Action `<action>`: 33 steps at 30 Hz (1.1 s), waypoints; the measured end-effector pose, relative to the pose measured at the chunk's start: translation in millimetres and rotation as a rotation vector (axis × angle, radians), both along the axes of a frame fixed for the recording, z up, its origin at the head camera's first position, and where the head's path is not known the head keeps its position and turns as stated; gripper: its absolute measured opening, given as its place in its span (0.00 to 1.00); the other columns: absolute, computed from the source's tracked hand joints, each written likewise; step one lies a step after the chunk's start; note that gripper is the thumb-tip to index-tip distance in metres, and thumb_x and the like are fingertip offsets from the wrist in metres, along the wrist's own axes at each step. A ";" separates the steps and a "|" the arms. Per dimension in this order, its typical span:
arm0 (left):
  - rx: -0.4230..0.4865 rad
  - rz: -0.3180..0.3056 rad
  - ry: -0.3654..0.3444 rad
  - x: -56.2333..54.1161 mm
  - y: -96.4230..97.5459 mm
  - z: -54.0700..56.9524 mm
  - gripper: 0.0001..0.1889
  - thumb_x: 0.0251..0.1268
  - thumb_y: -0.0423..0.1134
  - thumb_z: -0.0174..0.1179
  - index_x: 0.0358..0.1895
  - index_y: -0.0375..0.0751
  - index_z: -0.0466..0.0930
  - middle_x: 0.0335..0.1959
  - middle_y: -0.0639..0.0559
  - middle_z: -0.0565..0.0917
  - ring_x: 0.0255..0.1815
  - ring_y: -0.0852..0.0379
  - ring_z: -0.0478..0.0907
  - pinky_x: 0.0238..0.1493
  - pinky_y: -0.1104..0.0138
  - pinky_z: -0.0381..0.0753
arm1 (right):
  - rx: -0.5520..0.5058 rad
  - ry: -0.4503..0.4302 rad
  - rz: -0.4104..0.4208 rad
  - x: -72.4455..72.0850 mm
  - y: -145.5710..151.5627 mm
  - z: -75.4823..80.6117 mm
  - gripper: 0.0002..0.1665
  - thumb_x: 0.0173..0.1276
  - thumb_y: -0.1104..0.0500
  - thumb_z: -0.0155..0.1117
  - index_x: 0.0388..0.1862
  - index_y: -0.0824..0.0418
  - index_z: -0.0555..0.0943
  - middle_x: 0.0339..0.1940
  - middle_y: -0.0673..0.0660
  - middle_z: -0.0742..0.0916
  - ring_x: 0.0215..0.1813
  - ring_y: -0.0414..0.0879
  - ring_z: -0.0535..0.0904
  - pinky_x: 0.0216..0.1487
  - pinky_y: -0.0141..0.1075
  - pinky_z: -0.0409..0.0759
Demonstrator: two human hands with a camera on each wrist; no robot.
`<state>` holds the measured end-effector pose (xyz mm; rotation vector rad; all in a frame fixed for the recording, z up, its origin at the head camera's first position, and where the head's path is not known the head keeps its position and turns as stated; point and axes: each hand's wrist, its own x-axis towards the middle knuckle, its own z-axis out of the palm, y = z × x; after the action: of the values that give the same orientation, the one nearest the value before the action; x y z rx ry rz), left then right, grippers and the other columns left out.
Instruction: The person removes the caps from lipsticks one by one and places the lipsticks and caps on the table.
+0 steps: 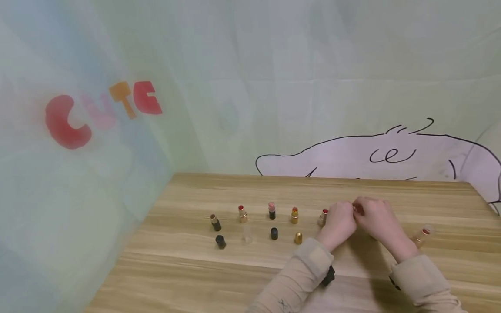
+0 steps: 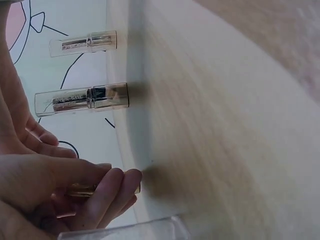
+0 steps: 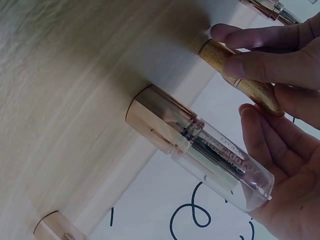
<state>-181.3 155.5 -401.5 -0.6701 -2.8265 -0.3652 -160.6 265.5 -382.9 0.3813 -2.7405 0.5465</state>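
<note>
Both hands meet over the right half of the table in the head view. My left hand point(image 1: 339, 222) grips a gold lipstick point(image 3: 218, 54) round its lower part, base down near the tabletop. Its cap is on, ending in a rounded tip. My right hand point(image 1: 377, 219) has its fingers curled at that tip, pinching it, though the contact is partly hidden. In the head view both hands cover this lipstick. Beside them in the right wrist view stands a lipstick with a clear cap point(image 3: 215, 160). An uncapped red lipstick point(image 1: 323, 216) stands just left of my left hand.
To the left stand several uncapped lipsticks: black point(image 1: 215, 223), rose gold point(image 1: 243, 215), pink point(image 1: 272, 211) and gold point(image 1: 295, 216). Before them sit black caps point(image 1: 221, 242), a clear cap point(image 1: 247, 235) and a gold cap point(image 1: 298, 238). A clear-capped lipstick point(image 1: 421, 237) stands beyond my right wrist.
</note>
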 end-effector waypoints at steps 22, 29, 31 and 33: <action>0.167 -0.244 -0.183 22.8 -49.7 51.3 0.06 0.61 0.46 0.64 0.37 0.53 0.79 0.34 0.65 0.83 0.30 0.73 0.72 0.30 0.84 0.66 | -0.301 -0.029 -0.044 51.2 16.3 36.2 0.10 0.63 0.52 0.68 0.42 0.54 0.84 0.33 0.51 0.89 0.34 0.22 0.73 0.33 0.31 0.71; 0.223 -0.285 -0.213 30.4 -69.6 62.7 0.08 0.63 0.49 0.63 0.42 0.56 0.80 0.37 0.67 0.83 0.29 0.75 0.71 0.28 0.83 0.68 | -0.446 -0.115 -0.030 60.9 15.6 40.8 0.13 0.64 0.53 0.67 0.46 0.54 0.84 0.32 0.35 0.87 0.36 0.23 0.78 0.36 0.24 0.71; 0.240 -0.297 -0.233 31.7 -74.1 64.3 0.08 0.63 0.49 0.62 0.43 0.55 0.80 0.38 0.67 0.83 0.27 0.75 0.71 0.27 0.83 0.69 | -0.482 -0.129 -0.001 62.4 14.8 41.1 0.13 0.65 0.54 0.66 0.47 0.56 0.83 0.32 0.33 0.86 0.36 0.25 0.79 0.38 0.22 0.71; 0.263 -0.311 -0.253 32.6 -78.4 64.6 0.09 0.63 0.48 0.62 0.44 0.55 0.80 0.38 0.67 0.83 0.27 0.75 0.71 0.27 0.83 0.70 | -0.501 -0.134 0.019 63.4 13.3 41.3 0.13 0.65 0.56 0.66 0.47 0.57 0.83 0.32 0.34 0.86 0.36 0.26 0.80 0.38 0.23 0.71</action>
<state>-148.7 77.1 -336.9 -1.0705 -2.8213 -0.9162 -97.2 278.8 -341.6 0.2501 -2.5939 1.2631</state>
